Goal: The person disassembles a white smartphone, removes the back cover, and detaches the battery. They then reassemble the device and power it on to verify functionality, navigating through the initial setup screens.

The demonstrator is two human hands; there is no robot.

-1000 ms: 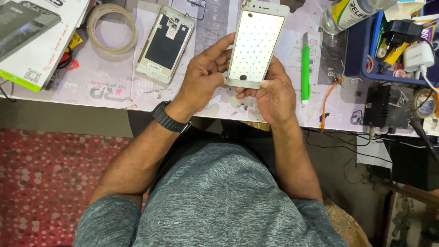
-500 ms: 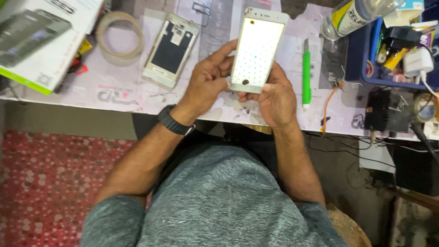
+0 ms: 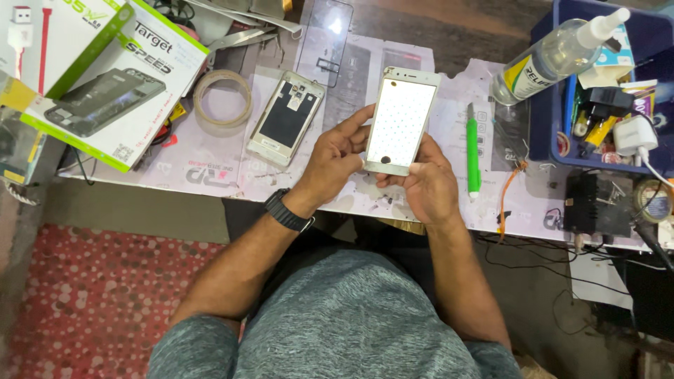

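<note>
White and flat, a phone panel (image 3: 401,120) with a pale dotted face is held above the near edge of a paper-covered workbench (image 3: 210,168), seen from the head camera looking down. The left hand (image 3: 333,158) pinches its left edge with curled fingers, while the right hand (image 3: 425,181) closes around its bottom end. To the left on the bench lie an opened phone frame (image 3: 286,117) and a tape ring (image 3: 223,97); a green tool (image 3: 472,149) lies just right of the hands.
</note>
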